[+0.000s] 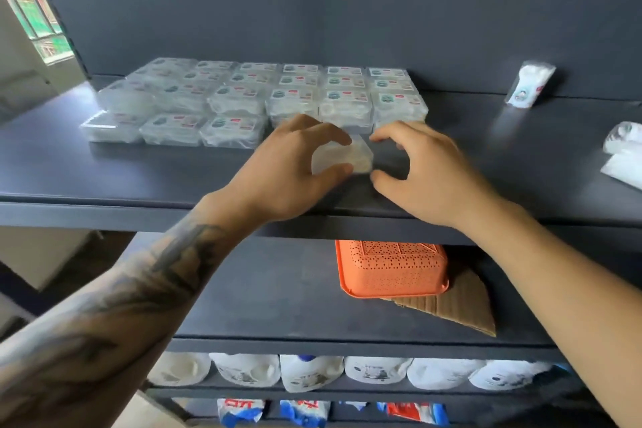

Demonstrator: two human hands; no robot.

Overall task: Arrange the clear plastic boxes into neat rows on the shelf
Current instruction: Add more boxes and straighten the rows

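Head view: your left hand (295, 163) curls round one small clear plastic box (344, 159), thumb under its near edge and fingers arched over its far edge, so the box sits clamped in that hand on the dark flat shelf board (139, 170). Your right hand (422, 170) is just beside it on the box's other side, fingers and thumb bent like a claw with a gap between them; the fingertips (377, 139) look to be at the box's right corner, but motion blur hides whether they truly pinch it, so you cannot tell whether this hand holds anything.

Just beyond both hands, the block of clear plastic boxes with printed labels (257, 97) stands in rows running away toward the dark back wall (347, 3). The front row stops to the left of your left hand, so the held box lies in the open spot at that row's right end.

Well to the right of your right hand, a small clear packet (529, 83) leans against the wall, and white packets (623, 153) lie at the frame's edge.

Below your wrists, on the next shelf down, an orange perforated plastic basket (392, 269) sits upside down on a piece of brown cardboard (455, 302). Lower still, a row of white plastic jugs (312, 372) lies on its side.
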